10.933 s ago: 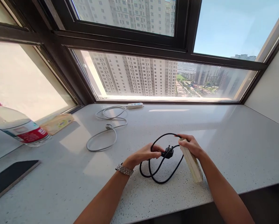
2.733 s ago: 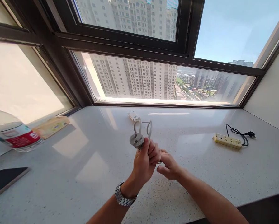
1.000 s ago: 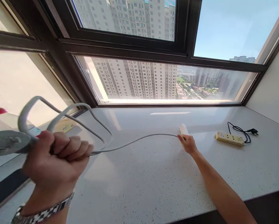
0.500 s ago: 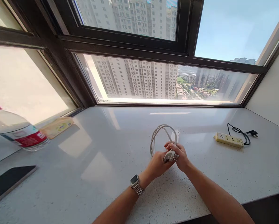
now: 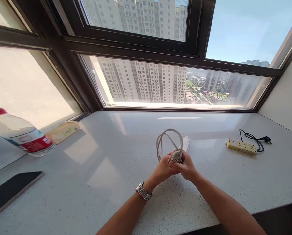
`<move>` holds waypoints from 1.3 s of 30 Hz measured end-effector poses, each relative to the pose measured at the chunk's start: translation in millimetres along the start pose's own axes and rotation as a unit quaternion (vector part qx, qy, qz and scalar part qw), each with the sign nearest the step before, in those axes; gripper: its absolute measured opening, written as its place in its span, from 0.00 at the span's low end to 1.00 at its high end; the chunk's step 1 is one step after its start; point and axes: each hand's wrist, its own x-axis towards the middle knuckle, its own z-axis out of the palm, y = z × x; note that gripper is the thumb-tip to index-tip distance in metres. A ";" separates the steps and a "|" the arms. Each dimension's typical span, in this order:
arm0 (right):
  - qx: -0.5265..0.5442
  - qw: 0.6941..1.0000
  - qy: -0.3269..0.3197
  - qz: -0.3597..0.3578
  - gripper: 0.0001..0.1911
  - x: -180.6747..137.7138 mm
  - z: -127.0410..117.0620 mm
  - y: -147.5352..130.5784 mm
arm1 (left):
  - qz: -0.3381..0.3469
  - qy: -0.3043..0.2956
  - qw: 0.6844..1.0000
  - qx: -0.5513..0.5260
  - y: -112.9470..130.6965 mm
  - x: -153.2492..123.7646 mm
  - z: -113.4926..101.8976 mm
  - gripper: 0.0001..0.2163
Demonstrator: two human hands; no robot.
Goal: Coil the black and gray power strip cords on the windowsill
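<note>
Both hands meet over the middle of the pale speckled stone bench (image 5: 126,195). The left hand (image 5: 163,168), with a metal-link wristwatch (image 5: 143,191) on its wrist, is closed in a narrow grip around the gathered loops of the light grey power cable (image 5: 166,141), which rise above the fingers in a bundled coil. The right hand (image 5: 187,167) is pressed against the left, its grip closed on the same bundle just below the grey plug (image 5: 177,156), which stands up between the two hands. The white power strip body (image 5: 185,144) lies on the bench just behind the hands, partly hidden by them. Well apart to the right lies a yellow power strip (image 5: 241,146) with its black cable (image 5: 255,139) beside it. At far left stand a clear plastic bottle with a red label (image 5: 21,134), a yellow packet (image 5: 63,131) and a dark flat slab (image 5: 11,191).
</note>
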 end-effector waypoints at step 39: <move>-0.772 0.621 0.134 0.014 0.25 8.1 -183.7 19.1 | 0.023 -0.341 0.940 0.023 -20.6 -111.3 96.4 0.14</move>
